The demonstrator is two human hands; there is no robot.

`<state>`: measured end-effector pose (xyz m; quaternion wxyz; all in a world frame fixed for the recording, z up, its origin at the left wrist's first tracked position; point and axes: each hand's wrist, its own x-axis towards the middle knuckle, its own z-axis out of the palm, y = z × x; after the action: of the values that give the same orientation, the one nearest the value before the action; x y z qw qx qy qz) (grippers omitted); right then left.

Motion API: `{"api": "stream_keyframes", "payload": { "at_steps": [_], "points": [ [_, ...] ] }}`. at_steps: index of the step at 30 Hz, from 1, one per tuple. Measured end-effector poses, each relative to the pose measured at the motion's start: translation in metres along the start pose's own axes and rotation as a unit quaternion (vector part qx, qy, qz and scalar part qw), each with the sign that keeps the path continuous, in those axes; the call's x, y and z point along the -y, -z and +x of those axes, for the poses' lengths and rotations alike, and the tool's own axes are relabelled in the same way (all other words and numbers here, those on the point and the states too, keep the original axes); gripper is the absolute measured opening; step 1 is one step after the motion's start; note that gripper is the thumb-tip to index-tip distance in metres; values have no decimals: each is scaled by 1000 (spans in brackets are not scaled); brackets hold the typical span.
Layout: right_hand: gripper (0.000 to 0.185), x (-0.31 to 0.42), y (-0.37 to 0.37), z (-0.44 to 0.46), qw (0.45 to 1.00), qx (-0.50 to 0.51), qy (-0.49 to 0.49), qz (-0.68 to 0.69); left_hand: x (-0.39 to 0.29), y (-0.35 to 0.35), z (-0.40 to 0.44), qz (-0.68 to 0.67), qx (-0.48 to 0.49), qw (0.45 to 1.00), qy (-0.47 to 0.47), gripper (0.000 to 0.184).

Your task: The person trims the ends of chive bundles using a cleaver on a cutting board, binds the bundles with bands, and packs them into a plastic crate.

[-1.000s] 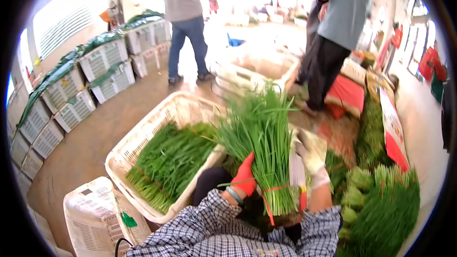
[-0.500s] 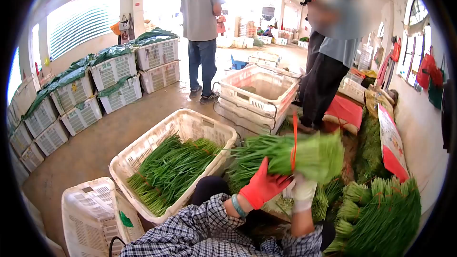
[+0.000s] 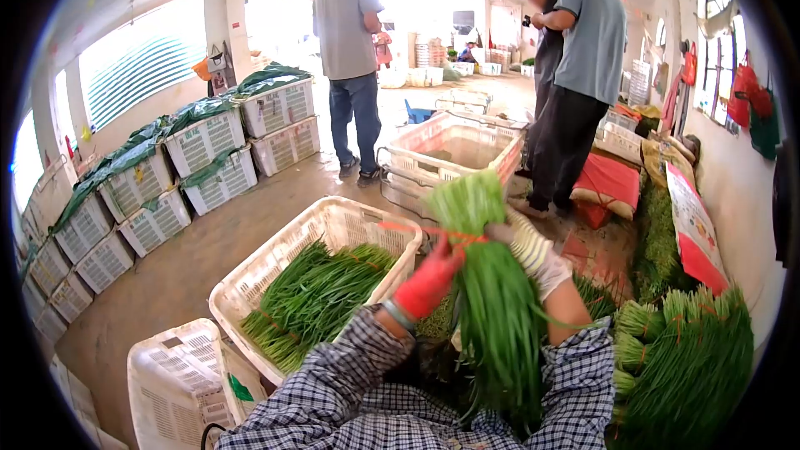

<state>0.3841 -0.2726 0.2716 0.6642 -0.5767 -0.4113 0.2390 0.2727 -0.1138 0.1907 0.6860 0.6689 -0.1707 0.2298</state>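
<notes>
A thick bunch of chives (image 3: 500, 317) stands upright before me, pale stem ends up and long green leaves hanging down. Around its upper part runs a red tie (image 3: 408, 228), one end sticking out to the left. My left hand (image 3: 429, 275), in a red glove, is closed on the tie at the bunch's left side. Wrapped round the right side is my right hand (image 3: 529, 250), in a pale striped glove; the bunch hides some of its fingertips. Left of the hands, a white crate (image 3: 237, 283) holds more chives (image 3: 321, 300).
Tied bunches of chives (image 3: 687, 367) lie piled at lower right. An empty-looking white crate (image 3: 179, 392) stands at lower left. Stacked crates (image 3: 450, 137) are ahead; a covered crate row (image 3: 204, 146) lines the left. A person (image 3: 350, 58) stands ahead, two more people (image 3: 587, 58) at right.
The bunch has turned from lying sideways to upright, stems up. My left hand has moved from beneath it to the tie; my right hand has risen to its right side.
</notes>
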Motion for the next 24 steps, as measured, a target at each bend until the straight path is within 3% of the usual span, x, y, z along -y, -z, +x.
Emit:
{"api": "stream_keyframes", "payload": {
  "at_steps": [1, 2, 3, 4, 5, 6, 7, 8, 9, 10, 14, 15, 18, 19, 20, 22, 24],
  "points": [
    [75, -9, -3, 3, 999, 24, -18, -16, 19, -9, -9, 10, 3, 1000, 15, 51],
    [76, -15, -4, 6, 998, 46, -37, -32, 36, -17, -20, -206, 4, 978, 33, 50],
    [80, -17, -6, 7, 995, 54, -31, -77, 44, -23, -23, -412, 8, 910, 53, 49],
    [80, -9, -11, 6, 995, 56, -35, -80, 45, -27, -22, -416, 5, 908, 51, 49],
    [80, 6, -20, 4, 970, -7, -52, -236, 43, -30, -23, -431, -38, 898, 80, 48],
    [81, 14, -25, 6, 919, -67, -68, -383, 41, -33, -25, -444, -82, 885, 110, 48],
    [83, -4, -7, 20, 802, -127, -8, -584, 29, -38, -23, -448, -112, 877, 135, 47],
    [83, -11, 10, 33, 783, -118, -32, -610, 30, -39, -20, -455, -127, 869, 147, 47],
    [71, 27, -4, 15, 781, -90, -26, -618, 34, -40, -16, -471, -145, 859, 138, 46],
    [61, 13, 20, 16, 924, -51, 1, -379, 42, -40, -14, -487, -163, 848, 133, 44],
    [49, 66, 17, -5, 767, 26, 68, -637, 82, -41, 8, -506, -206, 823, 155, 40],
    [45, 76, -4, -7, 753, 36, 23, -657, 86, -43, 9, -500, -221, 824, 149, 40],
    [48, 39, -31, 8, 732, 100, 18, -674, 103, -57, 10, -478, -273, 815, 181, 39],
    [41, 23, -47, 16, 694, 109, -10, -712, 101, -67, 9, -413, -335, 829, 172, 41],
    [34, 5, -57, 24, 653, 115, -35, -748, 108, -73, 7, -432, -319, 830, 150, 43],
    [25, -51, -61, 31, 611, 71, 9, -789, 118, -85, -4, -502, -327, 777, 196, 47],
    [23, -41, -79, 39, 671, 83, -69, -734, 132, -93, -12, -534, -338, 733, 251, 50]
  ]
}}
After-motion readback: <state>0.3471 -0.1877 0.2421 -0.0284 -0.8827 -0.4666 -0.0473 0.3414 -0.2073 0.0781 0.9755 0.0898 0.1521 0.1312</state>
